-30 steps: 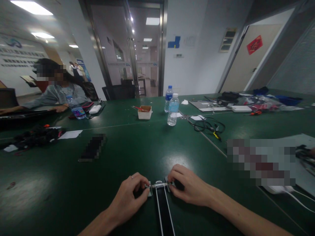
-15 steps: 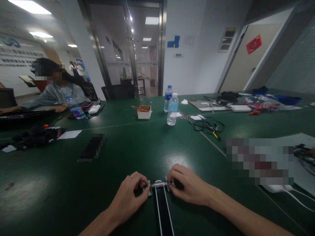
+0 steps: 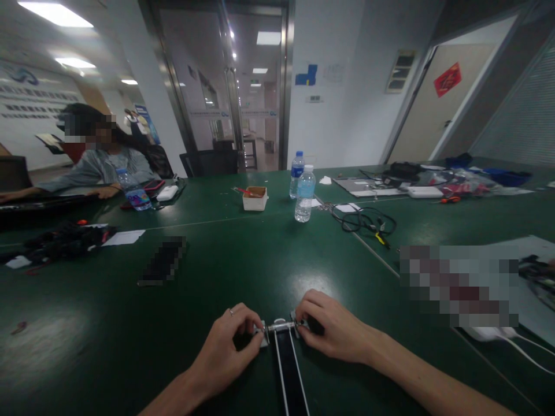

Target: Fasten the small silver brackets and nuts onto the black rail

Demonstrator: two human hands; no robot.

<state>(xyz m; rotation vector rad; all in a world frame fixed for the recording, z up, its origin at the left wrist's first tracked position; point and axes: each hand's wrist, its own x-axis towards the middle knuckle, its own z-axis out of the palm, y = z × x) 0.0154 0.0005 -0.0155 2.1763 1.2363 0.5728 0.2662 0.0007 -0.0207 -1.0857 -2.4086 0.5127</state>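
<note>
A long black strip with white edges (image 3: 289, 370) runs from the bottom of the view toward the middle of the table. Across its far end lies a thin metal rod (image 3: 281, 327), with a small grey plate at either side. My left hand (image 3: 228, 346) is closed, thumb and forefinger pinched at the rod's left end beside the left plate (image 3: 264, 338). At the opposite end my right hand (image 3: 332, 329) is closed in a similar pinch near the right plate (image 3: 293, 316). The fingers partly hide what exactly each pinch holds.
Ahead stand two water bottles (image 3: 305, 196) and a small open box (image 3: 255, 201). Black cables (image 3: 364, 219) lie to their right. A dark blurred flat object (image 3: 163, 261) rests to the left, a white power strip (image 3: 481, 330) to the right. A person (image 3: 108, 156) sits at far left.
Both hands keep their pinches at the rod, with barely any movement. The whole view has shifted very slightly.
</note>
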